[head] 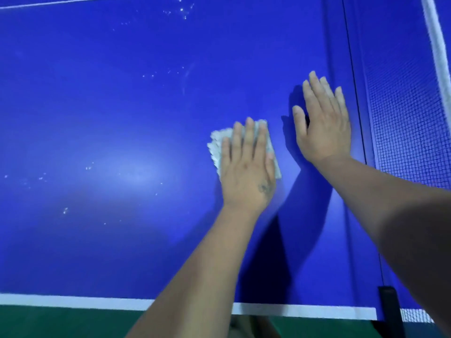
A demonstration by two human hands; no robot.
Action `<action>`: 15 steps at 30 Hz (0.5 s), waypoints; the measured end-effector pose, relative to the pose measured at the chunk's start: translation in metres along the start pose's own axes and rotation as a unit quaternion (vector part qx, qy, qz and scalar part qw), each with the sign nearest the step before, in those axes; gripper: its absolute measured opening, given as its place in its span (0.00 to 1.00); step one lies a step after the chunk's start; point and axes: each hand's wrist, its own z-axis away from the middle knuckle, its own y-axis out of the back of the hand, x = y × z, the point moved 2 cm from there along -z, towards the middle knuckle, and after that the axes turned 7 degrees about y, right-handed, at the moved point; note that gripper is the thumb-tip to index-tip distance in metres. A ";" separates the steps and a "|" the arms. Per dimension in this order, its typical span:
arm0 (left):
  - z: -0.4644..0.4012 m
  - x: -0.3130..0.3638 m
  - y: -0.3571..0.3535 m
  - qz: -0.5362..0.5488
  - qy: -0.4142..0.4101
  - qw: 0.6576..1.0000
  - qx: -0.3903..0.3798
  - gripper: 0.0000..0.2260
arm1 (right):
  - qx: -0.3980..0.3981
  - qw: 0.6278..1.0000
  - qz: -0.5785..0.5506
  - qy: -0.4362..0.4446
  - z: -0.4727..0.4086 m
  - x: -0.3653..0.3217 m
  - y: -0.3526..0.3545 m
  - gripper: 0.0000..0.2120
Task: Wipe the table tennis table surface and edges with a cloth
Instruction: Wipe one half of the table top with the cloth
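You are pressing the cloth [219,147] flat on the table [109,106] with your left hand [249,167], fingers straight on top of it. Your right hand [322,123] is resting open beside the net [410,118], holding nothing. White specks [180,11] are lying far left and near left, so most of the surface and the edge [73,301] seem not yet wiped.

head cam | looks forward and down | close over table [97,118] | net [402,118] at right
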 end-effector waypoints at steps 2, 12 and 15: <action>0.038 0.007 0.001 0.004 -0.028 0.999 -0.018 0.26 | 0.002 1.000 -0.020 0.005 0.014 -0.011 0.005 0.27; 0.133 -0.083 0.028 -0.031 0.028 0.998 -0.044 0.27 | -0.076 0.997 -0.031 0.010 0.106 -0.088 -0.002 0.26; 0.111 -0.118 0.031 -0.038 0.085 0.995 -0.035 0.27 | -0.093 0.996 -0.001 0.007 0.109 -0.088 -0.006 0.25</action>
